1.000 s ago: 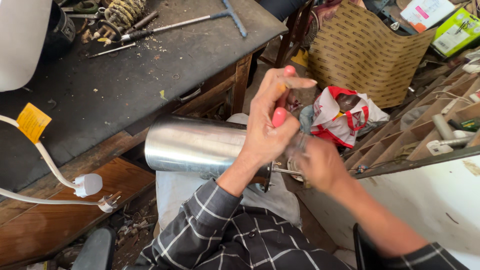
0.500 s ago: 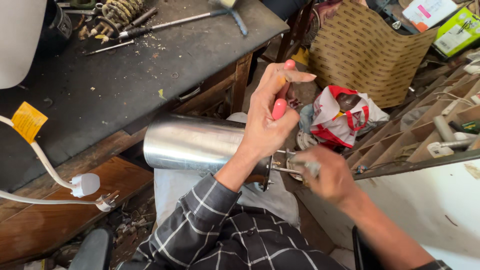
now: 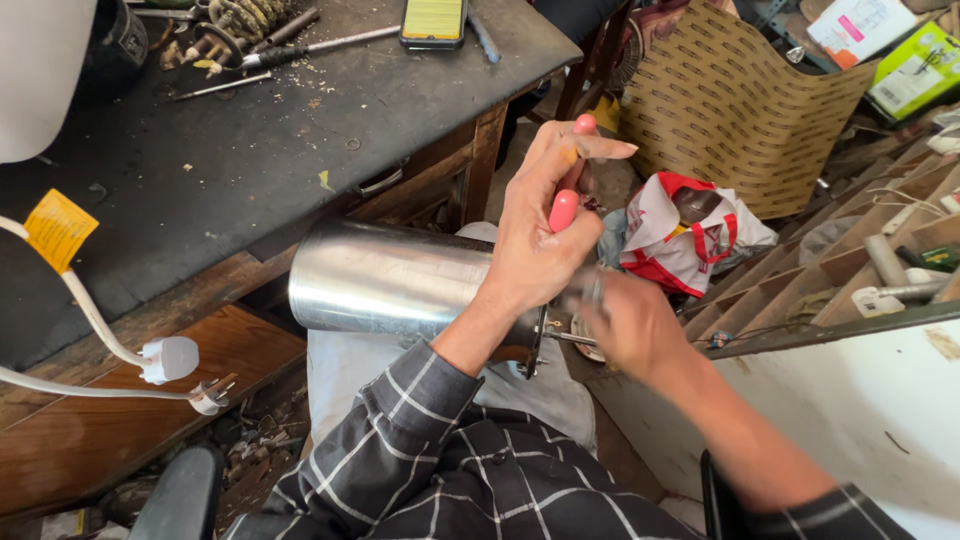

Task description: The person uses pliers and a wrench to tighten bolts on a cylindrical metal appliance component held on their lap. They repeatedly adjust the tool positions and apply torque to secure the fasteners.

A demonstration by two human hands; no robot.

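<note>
Left hand [image 3: 540, 240] grips a red-handled tool [image 3: 563, 208] over the steel cylinder [image 3: 385, 280]; blurred right hand [image 3: 630, 325] pinches its base fitting, beside the bench's [image 3: 250, 150] front edge.

A phone [image 3: 433, 20] with a lit yellow screen lies at the far edge of the dark tabletop [image 3: 300, 130]. A yellow tag [image 3: 58, 230] hangs on a white cord off the tabletop's left part. A brown patterned cardboard box [image 3: 735, 110] stands on the floor beyond the tabletop's right corner; a green box [image 3: 915, 75] lies further right, and a red-and-white bag [image 3: 690, 235] sits before the cardboard.
</note>
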